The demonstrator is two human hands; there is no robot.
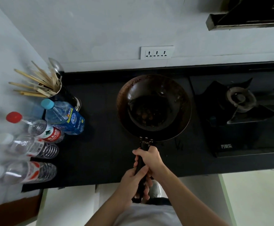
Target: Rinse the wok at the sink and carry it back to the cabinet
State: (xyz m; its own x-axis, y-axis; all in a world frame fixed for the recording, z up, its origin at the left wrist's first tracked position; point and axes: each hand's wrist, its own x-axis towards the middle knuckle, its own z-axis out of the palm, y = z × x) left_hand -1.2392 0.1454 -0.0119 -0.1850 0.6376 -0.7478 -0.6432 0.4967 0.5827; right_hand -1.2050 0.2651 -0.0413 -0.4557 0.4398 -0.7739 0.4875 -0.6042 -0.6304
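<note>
A dark round wok (154, 106) with brownish rim stains and wet-looking residue in its bottom sits over the black countertop (100, 144), just left of the stove. Its long black handle (140, 162) points toward me. My right hand (149, 159) grips the handle close to the wok's rivets. My left hand (133, 183) wraps the handle's near end, just below the right hand. Whether the wok rests on the counter or is held slightly above it, I cannot tell. No sink or cabinet door shows clearly.
A gas stove (240, 101) lies to the right. At the left stand a metal holder of chopsticks (51, 88) and several plastic bottles (63, 118). A wall socket (156, 52) and a range hood (247, 15) are above.
</note>
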